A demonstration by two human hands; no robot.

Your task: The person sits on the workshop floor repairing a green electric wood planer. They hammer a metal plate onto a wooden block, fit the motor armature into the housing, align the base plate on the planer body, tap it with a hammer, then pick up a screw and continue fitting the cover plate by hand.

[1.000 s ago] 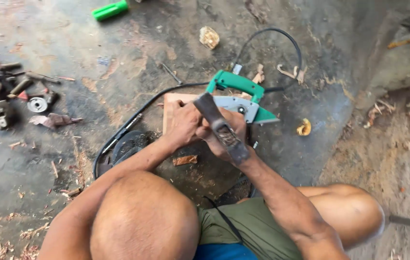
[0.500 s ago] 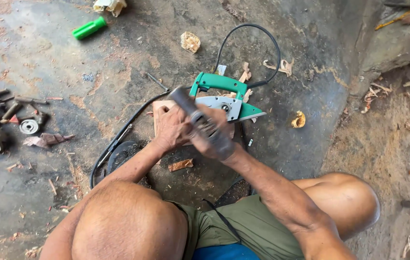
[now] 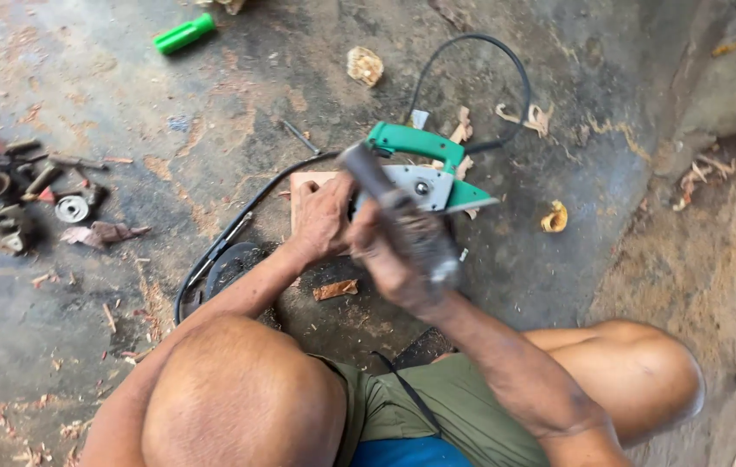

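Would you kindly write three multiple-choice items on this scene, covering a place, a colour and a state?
1. Where does the green cylinder lie?
A. top left on the floor
B. on the knee
C. under the power tool

2. What colour is the power tool's handle?
A. red
B. green
C. yellow

3. What is the right hand doing?
A. lying open on the floor
B. resting on the thigh
C. gripping a dark bar-shaped tool

Answers: 1 A, it lies far up-left on the concrete. 2 B, the handle is bright green. 3 C, its fingers wrap the blurred bar beside the left hand.
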